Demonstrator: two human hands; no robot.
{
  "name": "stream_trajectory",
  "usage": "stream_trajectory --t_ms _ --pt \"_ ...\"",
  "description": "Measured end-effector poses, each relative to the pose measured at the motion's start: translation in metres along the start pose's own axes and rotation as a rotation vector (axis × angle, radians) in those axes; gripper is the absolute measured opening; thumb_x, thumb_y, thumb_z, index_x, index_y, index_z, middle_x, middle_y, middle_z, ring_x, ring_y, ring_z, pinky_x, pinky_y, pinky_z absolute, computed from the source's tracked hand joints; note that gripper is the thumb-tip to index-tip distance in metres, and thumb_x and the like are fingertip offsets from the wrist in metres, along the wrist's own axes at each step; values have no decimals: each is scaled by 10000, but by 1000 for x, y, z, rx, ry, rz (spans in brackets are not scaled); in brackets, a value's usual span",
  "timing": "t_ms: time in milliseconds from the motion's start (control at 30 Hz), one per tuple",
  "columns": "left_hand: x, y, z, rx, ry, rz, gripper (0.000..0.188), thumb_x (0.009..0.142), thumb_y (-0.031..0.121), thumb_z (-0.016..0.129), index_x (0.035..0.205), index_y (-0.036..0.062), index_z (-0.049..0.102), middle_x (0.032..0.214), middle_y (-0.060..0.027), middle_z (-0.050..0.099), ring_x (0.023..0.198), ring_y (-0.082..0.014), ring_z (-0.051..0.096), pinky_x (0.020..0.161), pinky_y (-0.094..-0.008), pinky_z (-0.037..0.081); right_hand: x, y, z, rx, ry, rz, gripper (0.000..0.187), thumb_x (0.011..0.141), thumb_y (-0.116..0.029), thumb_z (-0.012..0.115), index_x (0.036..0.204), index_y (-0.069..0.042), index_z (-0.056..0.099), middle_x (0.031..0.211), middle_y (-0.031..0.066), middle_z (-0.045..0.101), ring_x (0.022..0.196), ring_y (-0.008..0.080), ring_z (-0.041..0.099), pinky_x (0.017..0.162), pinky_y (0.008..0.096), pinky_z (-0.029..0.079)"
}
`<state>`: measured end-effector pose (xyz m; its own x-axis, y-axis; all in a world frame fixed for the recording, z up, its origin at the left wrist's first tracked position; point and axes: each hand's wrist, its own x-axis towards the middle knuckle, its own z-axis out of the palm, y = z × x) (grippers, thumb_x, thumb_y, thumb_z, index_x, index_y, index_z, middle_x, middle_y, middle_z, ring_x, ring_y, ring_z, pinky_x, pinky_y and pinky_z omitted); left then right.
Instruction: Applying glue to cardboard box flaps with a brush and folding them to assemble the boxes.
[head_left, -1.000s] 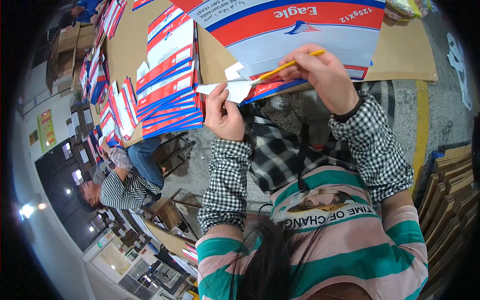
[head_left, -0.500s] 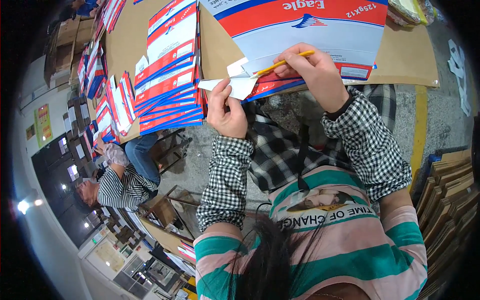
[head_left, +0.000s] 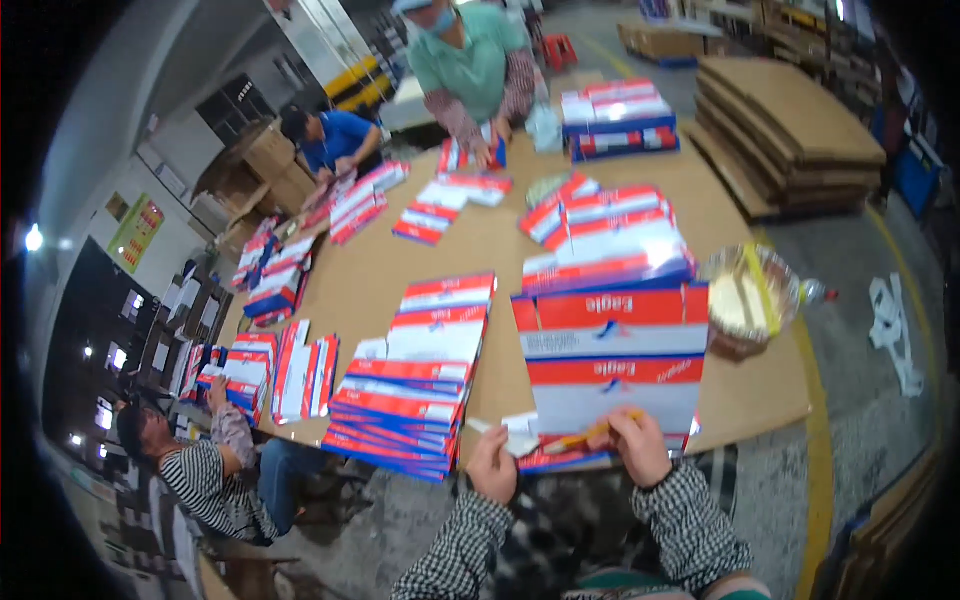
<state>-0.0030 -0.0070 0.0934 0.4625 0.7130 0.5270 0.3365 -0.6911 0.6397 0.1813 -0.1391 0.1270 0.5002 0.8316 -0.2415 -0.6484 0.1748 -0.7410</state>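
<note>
In my right hand (head_left: 640, 447) is a thin yellow-handled tool (head_left: 585, 437), like a brush, its tip angled left toward a white flap (head_left: 520, 436). My left hand (head_left: 492, 467) is closed at the outer edge of that flap, fingers pinched. The flap belongs to a flat printed carton (head_left: 615, 395) in red, white and blue, lying before me at the table's near edge. Motion blurs the tool's tip, so contact with the flap cannot be made out. Left of my hands a fanned stack of flat cartons (head_left: 410, 400) reaches the edge.
On the brown tabletop (head_left: 500, 330) lie more carton stacks (head_left: 610, 240). A round bowl (head_left: 712, 268) of cream-coloured stuff sits at right, a yellow strip across it. Cardboard sheets (head_left: 790, 110) are piled beyond. Co-workers sit left (head_left: 215, 480) and stand or sit across the table (head_left: 470, 60).
The view has tilted up, bringing the far table and co-workers into sight. My hands appear lower in the picture, the left still at the flap, the right still holding the yellow tool.
</note>
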Motion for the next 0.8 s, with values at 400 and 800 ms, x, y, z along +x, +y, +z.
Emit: stream_trajectory --t_ms 400,800 --pt "8 -28 20 88 -15 -54 204 759 -19 496 942 -38 584 1078 -219 557 1010 -359 528 887 -393 418 -51 -7 -45 155 111 -47 178 877 -151 449 836 -1 535 792 113 594 692 211 604 622 335 520" --pt "-39 -50 11 221 126 -198 237 741 110 551 930 -27 592 1004 -206 568 957 -369 510 860 -434 396 -91 24 -123 288 267 79 198 849 -218 491 807 -29 531 750 119 582 606 206 569 553 317 496"
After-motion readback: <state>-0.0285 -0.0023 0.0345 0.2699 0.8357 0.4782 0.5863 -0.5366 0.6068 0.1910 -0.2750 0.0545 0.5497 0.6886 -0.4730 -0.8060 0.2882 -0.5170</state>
